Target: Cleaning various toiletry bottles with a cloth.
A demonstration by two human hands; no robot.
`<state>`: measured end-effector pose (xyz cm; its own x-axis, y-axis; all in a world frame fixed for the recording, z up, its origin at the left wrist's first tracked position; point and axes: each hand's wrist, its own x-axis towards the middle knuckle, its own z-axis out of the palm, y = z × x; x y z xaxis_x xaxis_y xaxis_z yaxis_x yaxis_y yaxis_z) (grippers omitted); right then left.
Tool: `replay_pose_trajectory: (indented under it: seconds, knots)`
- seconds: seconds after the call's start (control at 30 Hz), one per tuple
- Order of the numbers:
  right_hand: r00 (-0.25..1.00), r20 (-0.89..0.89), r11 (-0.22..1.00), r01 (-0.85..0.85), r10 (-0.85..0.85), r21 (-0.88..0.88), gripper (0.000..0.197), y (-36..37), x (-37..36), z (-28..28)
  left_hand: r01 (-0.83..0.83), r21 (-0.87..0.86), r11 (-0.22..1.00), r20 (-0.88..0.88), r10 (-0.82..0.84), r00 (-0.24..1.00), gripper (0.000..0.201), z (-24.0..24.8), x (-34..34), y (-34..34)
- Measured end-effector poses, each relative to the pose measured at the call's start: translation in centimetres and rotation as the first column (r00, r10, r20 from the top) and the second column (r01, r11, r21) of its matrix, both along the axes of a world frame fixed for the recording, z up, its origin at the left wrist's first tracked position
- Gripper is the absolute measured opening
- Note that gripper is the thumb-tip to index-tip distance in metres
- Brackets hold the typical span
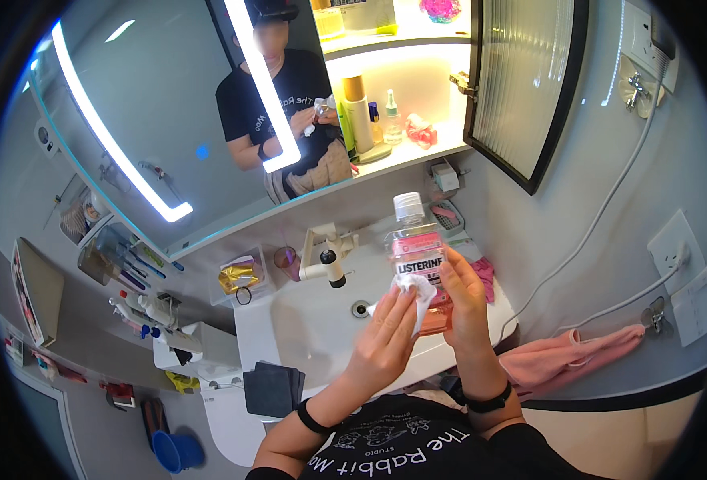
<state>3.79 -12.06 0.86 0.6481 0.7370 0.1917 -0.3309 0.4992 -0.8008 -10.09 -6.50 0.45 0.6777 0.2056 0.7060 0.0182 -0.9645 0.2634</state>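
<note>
Over the front right of the sink, my right hand [467, 296] grips a clear mouthwash bottle [415, 242] by its right side. The bottle stands nearly upright, with a white cap, a pink and white label and pinkish liquid low inside. Against the front of it my left hand [384, 332] presses a crumpled white tissue [423, 294], its fingers laid over the cloth-like sheet. The tissue covers the lower part of the label. Beneath both hands lies the white sink [305, 352], its round drain [360, 309] showing left of the bottle.
A faucet [329, 268] rises behind the drain. Above it, a mirror cabinet has its glass door [521, 88] swung open, with bottles [357, 116] on a lit shelf. A clear box [241, 280] sits left of the faucet. A pink towel [569, 356] hangs at right beneath a white cable [601, 216].
</note>
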Motion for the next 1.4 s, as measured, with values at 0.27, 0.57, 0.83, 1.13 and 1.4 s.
replay_pose_trajectory:
  seconds: [0.27, 0.57, 0.83, 1.13, 1.4]
  knots:
    - [0.987, -0.146, 0.991, 0.081, -0.066, 0.105, 0.044, 0.3, -0.8, 0.3, 0.097, -0.296, 0.950, 0.154, -0.053, 0.987, 0.047, -1.6, -0.2, -1.3]
    - [0.999, -0.033, 0.999, 0.030, -0.029, 0.022, 0.049, -0.1, -2.8, 0.1, 0.160, -0.763, 0.626, 0.197, -0.010, 0.980, 0.045, 1.5, 0.1, 1.2]
    - [0.982, -0.187, 0.985, 0.046, -0.014, 0.169, 0.034, -0.1, -0.5, 1.4, 0.142, -0.444, 0.885, 0.158, -0.079, 0.984, 0.041, 1.3, -0.3, -1.0]
    - [0.951, 0.149, 0.956, 0.248, -0.271, 0.158, 0.048, 0.6, -1.1, 1.0, 0.351, -0.935, 0.052, 0.349, -0.055, 0.936, 0.046, -0.3, 0.5, -1.7]
    - [0.578, 0.747, 0.938, 0.295, -0.327, 0.183, 0.063, 2.0, -2.7, -1.3, 0.560, -0.643, -0.522, 0.510, 0.253, 0.822, 0.039, -0.3, 1.4, -0.7]
